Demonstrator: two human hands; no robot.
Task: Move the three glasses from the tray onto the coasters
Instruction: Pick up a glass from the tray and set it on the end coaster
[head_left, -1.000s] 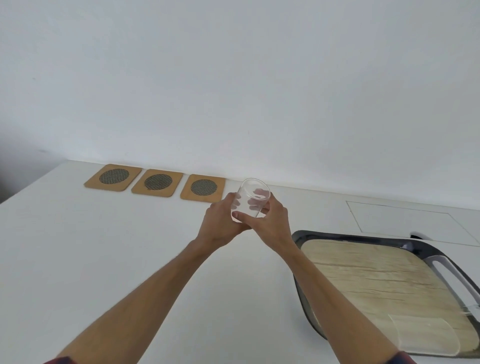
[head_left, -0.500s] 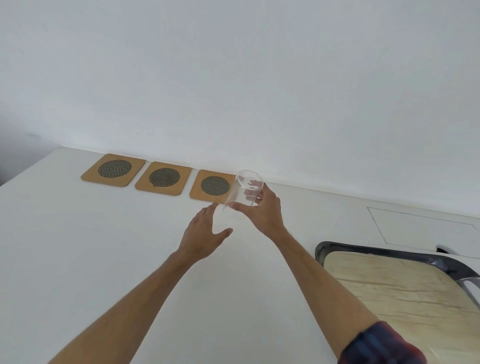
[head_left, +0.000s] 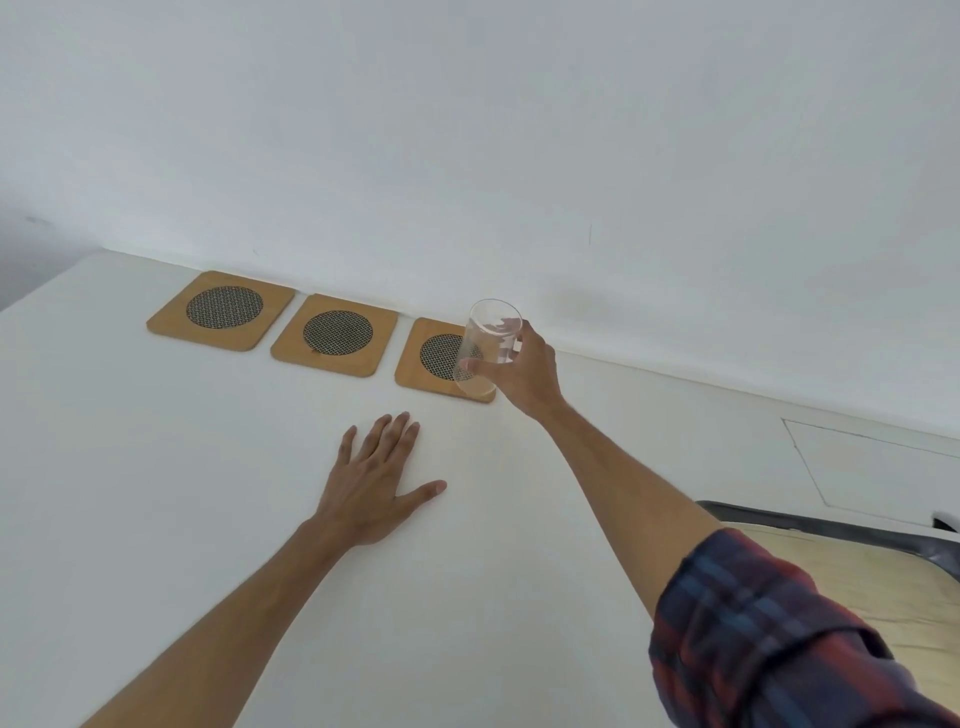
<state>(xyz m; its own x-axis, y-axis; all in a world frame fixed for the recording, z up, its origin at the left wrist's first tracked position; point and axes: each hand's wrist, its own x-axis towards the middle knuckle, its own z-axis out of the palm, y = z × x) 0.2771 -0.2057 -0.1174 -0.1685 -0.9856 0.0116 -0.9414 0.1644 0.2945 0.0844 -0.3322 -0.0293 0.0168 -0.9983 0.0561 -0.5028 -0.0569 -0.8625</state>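
Note:
Three wooden coasters with dark mesh centres lie in a row against the wall: the left coaster (head_left: 221, 310), the middle coaster (head_left: 335, 333) and the right coaster (head_left: 428, 356). My right hand (head_left: 524, 371) grips a clear glass (head_left: 485, 343), tilted slightly, over the right edge of the right coaster. I cannot tell whether its base touches the coaster. My left hand (head_left: 376, 480) rests flat on the white counter in front of the coasters, fingers spread, holding nothing. Only a corner of the dark tray (head_left: 810, 519) with its wood-patterned floor shows at the right edge; no other glasses are in view.
A white wall rises right behind the coasters. A rectangular panel outline (head_left: 878, 467) is set into the counter at the far right. The counter's left edge (head_left: 47, 283) drops off beyond the left coaster.
My left hand let go of the glass and dropped flat onto the counter. My right hand carried the glass forward and left to the right coaster. The view shifted left, away from the tray.

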